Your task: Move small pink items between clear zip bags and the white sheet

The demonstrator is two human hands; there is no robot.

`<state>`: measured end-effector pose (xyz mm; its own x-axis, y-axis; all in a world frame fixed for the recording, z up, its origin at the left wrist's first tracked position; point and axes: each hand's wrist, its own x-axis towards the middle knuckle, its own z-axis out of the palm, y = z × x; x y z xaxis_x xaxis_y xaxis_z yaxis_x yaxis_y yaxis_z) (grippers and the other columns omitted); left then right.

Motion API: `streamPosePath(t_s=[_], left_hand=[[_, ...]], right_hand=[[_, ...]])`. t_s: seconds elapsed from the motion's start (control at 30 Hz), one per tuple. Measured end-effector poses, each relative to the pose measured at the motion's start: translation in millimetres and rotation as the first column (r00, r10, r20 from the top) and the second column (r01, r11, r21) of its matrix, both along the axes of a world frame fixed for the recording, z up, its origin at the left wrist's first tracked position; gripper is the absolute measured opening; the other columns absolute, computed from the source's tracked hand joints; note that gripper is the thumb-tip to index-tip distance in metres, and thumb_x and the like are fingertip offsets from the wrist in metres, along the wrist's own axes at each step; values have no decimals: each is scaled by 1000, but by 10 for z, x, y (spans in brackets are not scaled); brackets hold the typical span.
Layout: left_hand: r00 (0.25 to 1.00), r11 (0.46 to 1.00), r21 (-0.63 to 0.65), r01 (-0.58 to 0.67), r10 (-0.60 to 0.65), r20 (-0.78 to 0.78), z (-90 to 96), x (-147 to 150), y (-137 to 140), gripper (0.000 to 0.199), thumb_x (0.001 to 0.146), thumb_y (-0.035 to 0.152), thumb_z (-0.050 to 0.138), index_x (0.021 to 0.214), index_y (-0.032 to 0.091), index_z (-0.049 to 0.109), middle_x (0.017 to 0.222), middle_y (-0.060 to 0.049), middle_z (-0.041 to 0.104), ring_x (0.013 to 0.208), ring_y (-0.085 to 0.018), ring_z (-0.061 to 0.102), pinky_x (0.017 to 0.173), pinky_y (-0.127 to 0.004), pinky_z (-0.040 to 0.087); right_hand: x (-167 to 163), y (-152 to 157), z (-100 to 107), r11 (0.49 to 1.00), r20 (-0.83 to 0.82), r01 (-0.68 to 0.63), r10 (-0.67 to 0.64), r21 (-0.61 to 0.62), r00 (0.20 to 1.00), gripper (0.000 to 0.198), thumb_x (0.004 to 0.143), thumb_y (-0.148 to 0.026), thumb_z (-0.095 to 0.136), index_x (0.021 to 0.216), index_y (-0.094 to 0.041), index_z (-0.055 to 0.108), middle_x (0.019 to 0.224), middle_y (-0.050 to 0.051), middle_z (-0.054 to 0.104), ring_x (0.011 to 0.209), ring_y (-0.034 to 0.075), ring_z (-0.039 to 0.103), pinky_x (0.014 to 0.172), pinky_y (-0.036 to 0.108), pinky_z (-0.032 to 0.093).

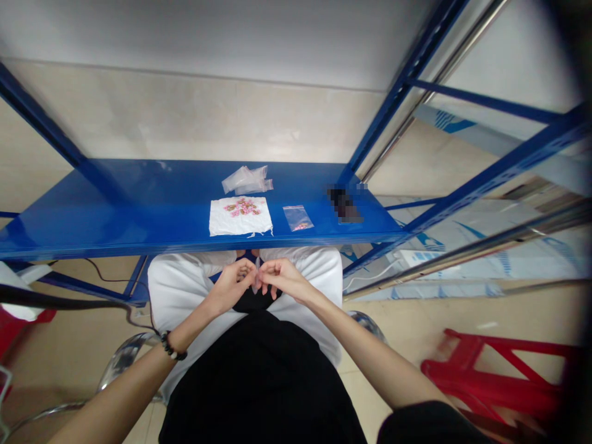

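Over my lap, just in front of the shelf edge, my left hand (235,282) and my right hand (283,277) meet with fingers pinched. Between them is a small clear plastic zip bag (257,277), seen nearly edge-on; its contents cannot be made out. Beyond the hands, a white cloth (217,221) lies on the blue shelf, bearing a loose heap of small pink and brownish pieces (243,207). To its right lies a clear zip bag (297,217) with small pink pieces at its near end. Several clear bags (247,179) overlap in a pile behind the cloth.
The blue metal shelf (120,203) has uprights (388,92) at either side. A pixelated dark object (345,205) lies toward its right end. Red plastic stools (499,376) stand at lower right and far left. A dark cable (69,300) crosses on the left.
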<state>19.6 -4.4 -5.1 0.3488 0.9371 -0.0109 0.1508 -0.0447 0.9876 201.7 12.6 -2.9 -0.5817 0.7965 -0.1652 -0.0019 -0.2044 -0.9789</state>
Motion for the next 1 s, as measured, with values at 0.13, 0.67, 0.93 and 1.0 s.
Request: streamPosePath(t_s=[0.13, 0.67, 0.93, 1.0], left_hand=[[1000, 1000, -5, -20, 20, 22, -8, -7, 19, 18, 88, 35, 57, 85, 17, 58, 73, -2, 66, 68, -14, 64, 63, -24, 49], [999, 999, 27, -29, 30, -34, 15, -24, 15, 25, 90, 39, 56, 85, 16, 60, 74, -3, 66, 68, -14, 60, 62, -24, 46], [993, 998, 62, 14, -6, -118, -10, -29, 21, 26, 93, 35, 50, 78, 16, 60, 70, -2, 62, 66, -13, 58, 61, -23, 45], [978, 994, 114, 3, 21, -207, -12, -20, 15, 23, 91, 30, 51, 74, 16, 59, 68, -1, 61, 64, -13, 56, 59, -23, 42]], right_hand=[[-20, -5, -21, 1000, -4, 21, -21, 14, 1000, 25, 82, -39, 65, 79, -14, 65, 74, 5, 70, 54, 11, 61, 36, 15, 43], [-47, 1, -26, 988, 31, 61, -66, 142, 997, 22, 89, -39, 57, 81, -18, 57, 68, 0, 63, 49, 9, 56, 34, 15, 37], [-61, -37, -22, 965, 118, 34, -67, 261, 991, 14, 84, -25, 55, 74, -16, 58, 58, -1, 60, 51, 9, 54, 47, 18, 41], [-63, -30, -34, 958, 157, 41, -89, 282, 984, 12, 80, -19, 54, 69, -17, 56, 56, -2, 58, 50, 9, 53, 49, 19, 39]])
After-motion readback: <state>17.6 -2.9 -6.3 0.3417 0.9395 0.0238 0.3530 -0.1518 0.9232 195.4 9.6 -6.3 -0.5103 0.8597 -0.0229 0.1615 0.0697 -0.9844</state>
